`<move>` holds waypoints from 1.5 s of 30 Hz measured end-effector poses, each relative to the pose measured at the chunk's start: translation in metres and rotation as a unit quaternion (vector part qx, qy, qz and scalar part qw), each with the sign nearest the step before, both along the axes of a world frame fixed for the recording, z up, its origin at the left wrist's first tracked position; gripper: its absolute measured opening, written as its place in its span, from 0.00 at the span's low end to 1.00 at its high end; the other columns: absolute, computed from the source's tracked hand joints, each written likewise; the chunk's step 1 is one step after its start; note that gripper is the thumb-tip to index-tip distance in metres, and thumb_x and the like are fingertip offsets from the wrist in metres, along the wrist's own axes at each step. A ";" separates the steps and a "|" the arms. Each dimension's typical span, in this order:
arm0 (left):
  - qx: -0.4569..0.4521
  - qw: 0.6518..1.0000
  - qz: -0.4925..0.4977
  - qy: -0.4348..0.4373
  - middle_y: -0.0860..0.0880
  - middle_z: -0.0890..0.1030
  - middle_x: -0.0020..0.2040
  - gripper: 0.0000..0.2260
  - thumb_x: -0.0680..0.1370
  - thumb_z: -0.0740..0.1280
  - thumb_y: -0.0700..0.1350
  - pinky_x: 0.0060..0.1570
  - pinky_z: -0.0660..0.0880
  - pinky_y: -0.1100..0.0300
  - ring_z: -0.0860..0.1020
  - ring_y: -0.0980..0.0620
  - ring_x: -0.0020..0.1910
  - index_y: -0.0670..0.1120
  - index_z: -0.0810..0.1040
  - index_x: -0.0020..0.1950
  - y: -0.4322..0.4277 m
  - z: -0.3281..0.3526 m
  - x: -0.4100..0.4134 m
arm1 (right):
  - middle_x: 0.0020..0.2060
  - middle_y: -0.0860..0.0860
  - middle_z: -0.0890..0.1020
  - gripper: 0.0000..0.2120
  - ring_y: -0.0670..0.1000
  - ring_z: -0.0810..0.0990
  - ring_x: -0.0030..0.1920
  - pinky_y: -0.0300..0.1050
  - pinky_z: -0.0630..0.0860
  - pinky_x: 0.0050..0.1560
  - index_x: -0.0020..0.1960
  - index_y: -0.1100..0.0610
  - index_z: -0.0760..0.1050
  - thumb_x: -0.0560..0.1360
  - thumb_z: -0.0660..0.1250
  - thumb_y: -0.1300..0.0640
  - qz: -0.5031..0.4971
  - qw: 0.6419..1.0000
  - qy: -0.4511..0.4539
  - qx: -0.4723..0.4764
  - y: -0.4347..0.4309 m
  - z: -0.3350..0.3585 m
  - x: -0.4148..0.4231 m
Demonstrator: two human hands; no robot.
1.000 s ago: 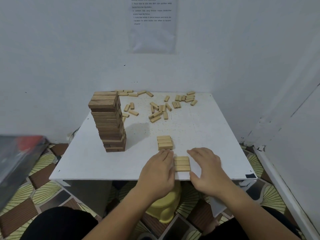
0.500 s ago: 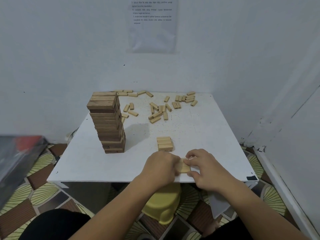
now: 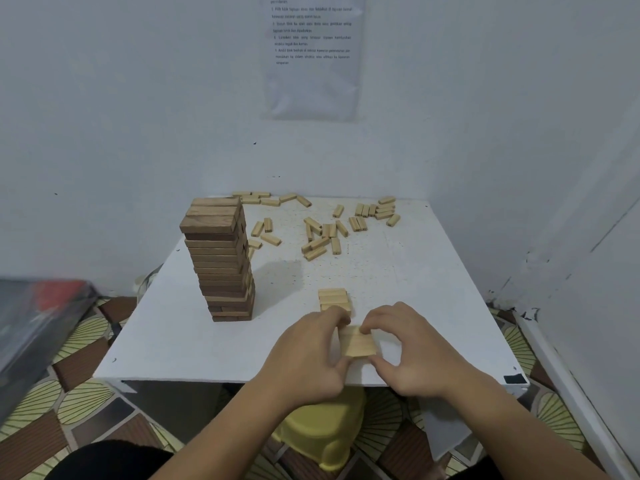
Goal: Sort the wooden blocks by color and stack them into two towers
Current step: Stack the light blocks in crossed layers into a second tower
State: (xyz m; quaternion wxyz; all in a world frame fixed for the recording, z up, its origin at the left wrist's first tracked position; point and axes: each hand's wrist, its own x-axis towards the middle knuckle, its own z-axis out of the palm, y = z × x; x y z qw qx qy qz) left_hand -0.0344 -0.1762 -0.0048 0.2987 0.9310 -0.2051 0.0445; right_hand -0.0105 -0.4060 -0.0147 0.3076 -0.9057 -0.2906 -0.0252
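Left hand [image 3: 308, 355] and right hand [image 3: 412, 351] pinch light block row [image 3: 356, 342] between them; row now nearer light stack [image 3: 333, 299], seemingly lifted off bench [image 3: 415, 289].

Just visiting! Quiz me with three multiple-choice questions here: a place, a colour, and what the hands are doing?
1. Where is the dark tower?
A. left part of the white table
B. floor
C. table's right edge

2. Colour of the loose blocks at the far side?
A. dark brown
B. light wood
C. red

3. The left hand and right hand are:
A. empty
B. gripping a set of light blocks
C. touching the tower

Answers: A, it stands left of the hands; B, all are pale; B, both hands' fingers curl round the set.
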 end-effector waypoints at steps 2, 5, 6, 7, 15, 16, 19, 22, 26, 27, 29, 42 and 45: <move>-0.016 1.000 0.010 -0.008 0.57 0.77 0.59 0.22 0.74 0.71 0.57 0.58 0.75 0.56 0.75 0.55 0.59 0.56 0.70 0.66 0.009 0.006 0.008 | 0.58 0.39 0.78 0.19 0.43 0.74 0.58 0.38 0.71 0.60 0.61 0.48 0.79 0.71 0.72 0.48 0.005 1.000 -0.010 0.011 0.007 0.007 0.011; -0.029 0.999 0.028 -0.011 0.57 0.77 0.58 0.21 0.74 0.72 0.55 0.56 0.75 0.56 0.75 0.56 0.58 0.57 0.69 0.64 0.017 0.020 0.025 | 0.58 0.39 0.78 0.18 0.44 0.74 0.58 0.39 0.72 0.59 0.60 0.48 0.79 0.71 0.72 0.48 0.005 1.000 -0.020 0.020 0.020 0.019 0.031; -0.031 0.999 0.031 -0.013 0.58 0.77 0.57 0.21 0.74 0.72 0.55 0.56 0.75 0.56 0.75 0.56 0.57 0.57 0.70 0.63 0.019 0.024 0.029 | 0.58 0.39 0.78 0.18 0.44 0.74 0.58 0.40 0.72 0.59 0.60 0.48 0.79 0.71 0.72 0.49 0.005 1.000 -0.022 0.021 0.023 0.022 0.037; -0.034 0.999 0.032 -0.014 0.58 0.76 0.56 0.20 0.73 0.71 0.55 0.55 0.75 0.56 0.75 0.56 0.57 0.57 0.70 0.63 0.021 0.027 0.033 | 0.57 0.39 0.78 0.17 0.44 0.74 0.58 0.40 0.72 0.58 0.59 0.48 0.79 0.71 0.72 0.50 0.007 1.000 -0.021 0.021 0.027 0.026 0.041; 0.034 0.997 0.005 0.068 0.59 0.75 0.53 0.21 0.70 0.73 0.61 0.51 0.76 0.55 0.75 0.56 0.51 0.61 0.68 0.57 0.031 -0.002 0.021 | 0.56 0.38 0.76 0.16 0.42 0.73 0.60 0.42 0.73 0.61 0.56 0.47 0.80 0.69 0.73 0.47 0.035 0.999 0.026 -0.006 0.030 -0.010 0.021; 0.047 0.996 0.004 0.072 0.58 0.75 0.52 0.21 0.70 0.73 0.61 0.50 0.76 0.54 0.74 0.55 0.51 0.61 0.67 0.57 0.031 -0.006 0.020 | 0.57 0.37 0.76 0.16 0.42 0.73 0.60 0.43 0.73 0.62 0.57 0.46 0.80 0.69 0.73 0.46 0.032 0.999 0.033 -0.008 0.030 -0.015 0.018; 0.060 0.995 0.015 0.077 0.56 0.73 0.52 0.21 0.69 0.74 0.58 0.50 0.76 0.55 0.73 0.54 0.51 0.60 0.68 0.56 0.029 -0.012 0.018 | 0.58 0.37 0.75 0.17 0.41 0.73 0.62 0.42 0.72 0.64 0.57 0.47 0.81 0.69 0.73 0.45 0.019 0.999 0.046 -0.003 0.030 -0.024 0.015; 0.058 0.994 0.022 0.087 0.57 0.73 0.55 0.22 0.71 0.75 0.57 0.54 0.75 0.56 0.73 0.55 0.54 0.61 0.69 0.58 0.032 -0.013 0.016 | 0.60 0.37 0.75 0.18 0.41 0.72 0.63 0.40 0.71 0.66 0.59 0.47 0.81 0.70 0.74 0.46 0.019 0.999 0.049 -0.008 0.027 -0.026 0.013; 0.002 0.994 0.052 0.101 0.61 0.73 0.58 0.20 0.72 0.72 0.63 0.58 0.73 0.59 0.72 0.59 0.58 0.63 0.70 0.60 0.040 -0.013 0.015 | 0.62 0.37 0.73 0.19 0.39 0.72 0.65 0.31 0.67 0.64 0.60 0.46 0.81 0.71 0.72 0.41 -0.015 0.998 0.046 0.030 0.025 -0.024 0.010; -0.037 0.992 0.075 0.094 0.62 0.73 0.60 0.18 0.75 0.70 0.63 0.61 0.72 0.60 0.72 0.60 0.60 0.63 0.71 0.62 0.040 -0.013 0.015 | 0.60 0.38 0.75 0.18 0.40 0.74 0.63 0.30 0.68 0.60 0.59 0.46 0.80 0.72 0.71 0.42 -0.052 0.995 0.033 0.074 0.027 -0.023 0.011; -0.134 0.978 0.123 0.105 0.64 0.71 0.68 0.18 0.82 0.63 0.61 0.68 0.68 0.60 0.69 0.61 0.67 0.60 0.70 0.72 0.032 -0.010 0.017 | 0.57 0.38 0.78 0.15 0.41 0.76 0.58 0.31 0.70 0.54 0.60 0.47 0.79 0.75 0.67 0.45 -0.146 0.971 0.030 0.186 0.033 -0.022 0.016; -0.415 0.851 0.222 0.234 0.56 0.57 0.83 0.29 0.85 0.43 0.65 0.79 0.48 0.55 0.53 0.56 0.82 0.56 0.56 0.84 -0.030 -0.002 0.089 | 0.78 0.44 0.67 0.24 0.44 0.62 0.78 0.39 0.59 0.72 0.79 0.50 0.64 0.86 0.50 0.43 -0.234 0.802 0.266 0.480 0.099 -0.024 0.081; -0.413 0.858 0.203 0.228 0.55 0.58 0.83 0.29 0.85 0.42 0.65 0.74 0.49 0.61 0.54 0.57 0.82 0.55 0.58 0.83 -0.030 -0.009 0.095 | 0.78 0.43 0.66 0.24 0.45 0.62 0.78 0.41 0.59 0.73 0.79 0.48 0.65 0.86 0.50 0.42 -0.227 0.811 0.274 0.465 0.105 -0.024 0.079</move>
